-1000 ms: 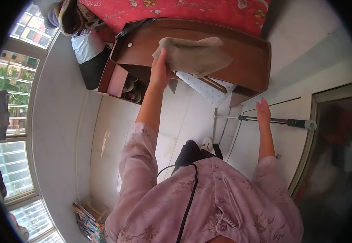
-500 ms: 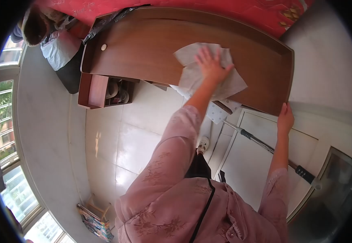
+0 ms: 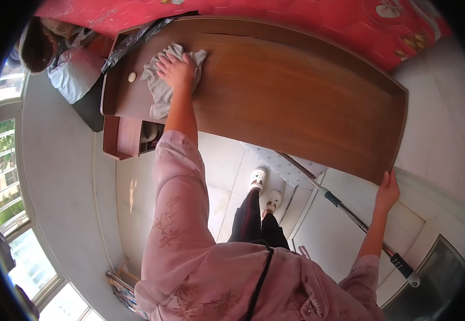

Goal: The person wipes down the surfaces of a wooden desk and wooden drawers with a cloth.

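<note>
My left hand lies flat on a crumpled grey cloth, fingers stretched out, pressing it against the brown wooden desktop. This is near the desktop's left end, just right of a small round white object. At the near right corner of the desktop, my right hand grips the edge, thumb and fingers closed on it. The underside of that grip is hidden.
An open drawer juts out below the desktop's left end. A pole with black grips slants beneath the right side. Bags sit at the far left, by the windows. White shoes stand on the tiled floor.
My left hand has swept the cloth leftward across the desktop, and the cloth has bunched up. My right hand stays at the corner. The view has shifted, showing both shoes.
</note>
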A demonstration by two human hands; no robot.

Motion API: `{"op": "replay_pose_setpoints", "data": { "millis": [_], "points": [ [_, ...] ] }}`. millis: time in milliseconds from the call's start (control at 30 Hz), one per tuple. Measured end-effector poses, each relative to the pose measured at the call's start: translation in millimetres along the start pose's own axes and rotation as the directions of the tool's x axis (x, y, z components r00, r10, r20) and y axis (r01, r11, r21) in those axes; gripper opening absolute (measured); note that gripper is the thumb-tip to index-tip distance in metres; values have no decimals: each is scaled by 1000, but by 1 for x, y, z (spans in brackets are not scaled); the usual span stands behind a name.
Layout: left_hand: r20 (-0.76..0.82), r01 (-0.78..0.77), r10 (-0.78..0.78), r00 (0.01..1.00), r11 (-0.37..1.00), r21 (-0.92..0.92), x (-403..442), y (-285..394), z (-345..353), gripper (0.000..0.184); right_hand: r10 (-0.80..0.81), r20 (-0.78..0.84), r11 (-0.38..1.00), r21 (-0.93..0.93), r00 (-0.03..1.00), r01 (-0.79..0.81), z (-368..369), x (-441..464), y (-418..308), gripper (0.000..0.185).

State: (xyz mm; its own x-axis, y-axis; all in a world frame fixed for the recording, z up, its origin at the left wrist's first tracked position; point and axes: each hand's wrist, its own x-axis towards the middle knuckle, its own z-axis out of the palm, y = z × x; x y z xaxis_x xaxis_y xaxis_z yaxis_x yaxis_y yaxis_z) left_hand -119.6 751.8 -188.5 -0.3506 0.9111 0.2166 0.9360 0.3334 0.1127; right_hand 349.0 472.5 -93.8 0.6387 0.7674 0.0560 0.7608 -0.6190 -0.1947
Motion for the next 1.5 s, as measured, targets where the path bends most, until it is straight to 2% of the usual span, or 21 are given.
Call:
{"op": "replay_pose_setpoints", "data": {
  "millis": [33,100,233,300,367,500,533,600,667,733,800,867,933,1033,1133,1200,1333,1367,1433,1467,1500],
  "points": [
    [15,114,-115,993,993,36,-4,12,3,57,-58,-58,996,58,997,61,7,-1,9,30],
    [-128,-271,257,958,957,-106,-43,87,35,58,-94,-133,989,99,987,108,6,0,13,29],
    [-11,-498,564,826,721,-482,-159,262,7,58,-58,-87,995,78,994,65,0,-4,3,28],
    [28,-653,774,633,552,-519,-209,320,-16,57,-59,-102,996,62,993,66,3,-4,3,28],
    [40,-806,952,303,278,-522,-241,349,-34,57,-80,-92,995,47,993,84,2,-3,4,28],
    [-69,-828,988,137,76,-556,-216,300,-28,50,-42,-44,999,29,998,44,-2,-5,-2,28],
    [-17,-776,980,201,148,-613,-195,272,-19,48,-50,-30,998,36,998,51,-2,-4,0,28],
    [-96,-782,886,454,345,-519,-134,196,0,47,-88,-94,996,18,992,90,3,-3,2,29],
    [28,-619,663,748,712,-332,-71,96,6,48,-90,-59,995,41,994,92,3,-1,3,29],
    [75,-410,412,908,911,-44,-35,-2,-2,52,-71,-53,996,49,996,73,6,1,4,30],
    [146,-22,20,989,1000,11,-42,-59,-28,55,-133,-101,991,-14,986,132,9,1,10,30],
    [67,92,-91,994,996,-9,-71,-69,-21,57,-115,-96,993,10,989,116,11,2,9,30],
    [7,-132,132,991,990,-60,-121,-30,-15,57,-82,-85,996,27,993,84,7,0,6,29],
    [3,-460,469,883,867,-192,-204,75,-27,55,-54,-86,998,36,995,57,10,1,6,27],
    [8,-747,806,592,552,-371,-261,176,-44,53,-55,-69,996,61,996,60,7,1,3,27],
    [-107,-834,935,339,246,-494,-260,231,-34,52,-46,-73,995,89,996,52,7,0,4,27],
    [25,-339,703,711,374,-863,-202,346,-36,43,-49,-84,992,110,995,58,7,-1,2,26],
    [21,-337,705,708,364,-868,-209,361,-32,43,-32,-62,992,117,998,40,6,-2,1,26],
    [-44,-660,703,710,642,-390,-229,385,-27,45,-26,-65,995,98,998,33,6,-1,2,25],
    [-137,-742,798,587,463,-485,-246,381,-19,46,-19,-62,996,90,998,25,7,-2,1,25],
    [-107,-736,827,552,423,-529,-254,370,-28,45,-15,-59,996,91,998,20,7,-3,2,25]
  ]
}}
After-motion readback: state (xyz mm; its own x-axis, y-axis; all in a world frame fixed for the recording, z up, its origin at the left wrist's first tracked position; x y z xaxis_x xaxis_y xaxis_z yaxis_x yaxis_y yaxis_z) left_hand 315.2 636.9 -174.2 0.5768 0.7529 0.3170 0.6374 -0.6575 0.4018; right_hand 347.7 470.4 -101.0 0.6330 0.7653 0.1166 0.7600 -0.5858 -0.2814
